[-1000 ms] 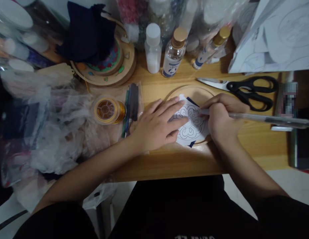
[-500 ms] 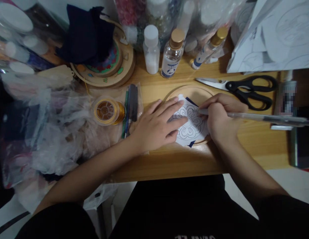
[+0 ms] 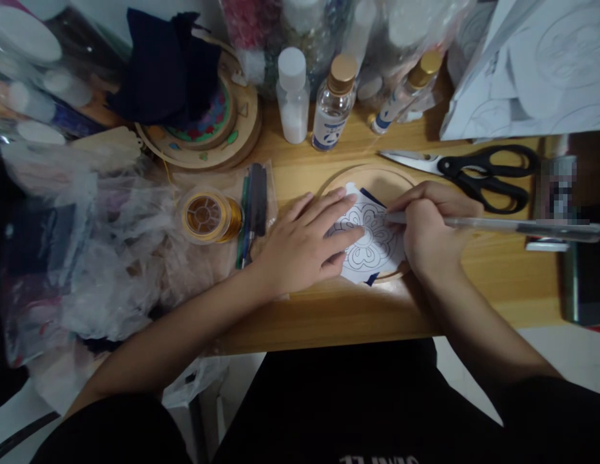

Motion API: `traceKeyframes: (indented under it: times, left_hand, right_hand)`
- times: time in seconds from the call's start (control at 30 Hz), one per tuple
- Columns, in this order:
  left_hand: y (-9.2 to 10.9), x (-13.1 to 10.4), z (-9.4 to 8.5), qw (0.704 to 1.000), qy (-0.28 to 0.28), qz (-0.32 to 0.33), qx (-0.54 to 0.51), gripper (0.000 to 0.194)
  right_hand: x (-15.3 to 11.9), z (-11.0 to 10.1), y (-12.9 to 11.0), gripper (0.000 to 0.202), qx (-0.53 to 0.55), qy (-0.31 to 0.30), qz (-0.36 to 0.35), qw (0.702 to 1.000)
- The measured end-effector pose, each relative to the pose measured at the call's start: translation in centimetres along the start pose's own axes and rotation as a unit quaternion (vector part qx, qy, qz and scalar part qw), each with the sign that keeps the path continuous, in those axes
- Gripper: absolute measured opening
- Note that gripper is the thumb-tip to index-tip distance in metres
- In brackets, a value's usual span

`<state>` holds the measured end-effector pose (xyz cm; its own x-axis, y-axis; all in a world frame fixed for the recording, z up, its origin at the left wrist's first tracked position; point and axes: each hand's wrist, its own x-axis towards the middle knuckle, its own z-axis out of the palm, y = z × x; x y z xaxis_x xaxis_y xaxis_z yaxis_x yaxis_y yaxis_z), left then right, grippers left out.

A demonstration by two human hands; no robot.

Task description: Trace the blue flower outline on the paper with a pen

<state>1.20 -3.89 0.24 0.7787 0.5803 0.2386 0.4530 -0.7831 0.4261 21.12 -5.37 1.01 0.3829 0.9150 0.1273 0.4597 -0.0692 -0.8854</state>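
Note:
A white paper (image 3: 370, 258) printed with a flower outline lies over a dark blue piece of fabric (image 3: 372, 280), of which only the corners show. Both rest on a round wooden board (image 3: 377, 175). My left hand (image 3: 309, 245) lies flat on the paper's left side, fingers spread. In my right hand (image 3: 428, 225) is a pen (image 3: 493, 225), gripped near its tip, which touches or nearly touches the upper right of the flower. The hand's edge covers the paper's right side.
Black-handled scissors (image 3: 474, 169) lie behind my right hand. Small bottles (image 3: 334, 106) stand at the back. Left of my left hand are several pens (image 3: 256, 200), a spool of golden thread (image 3: 210, 218) and plastic bags (image 3: 116, 258). Printed sheets (image 3: 522, 84) stand at back right.
Almost nothing differs. My right hand and the pen have shifted very slightly at the flower's upper right; my left hand stays in place.

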Motion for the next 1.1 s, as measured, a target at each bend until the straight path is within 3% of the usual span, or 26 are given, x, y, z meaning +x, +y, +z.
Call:
traceKeyframes:
  times: [0.97,1.1]
  left_hand:
    - [-0.05,-0.05,0.12,1.0,-0.003,0.003,0.009,0.033]
    - [-0.11,-0.13,0.1,1.0,0.0,0.006,0.009,0.034]
  right_hand:
    - [0.07,0.0,0.16,0.025,0.044,-0.007,-0.013,0.999]
    - [0.01,0.14,0.32,0.026,0.07,0.026,0.001,0.997]
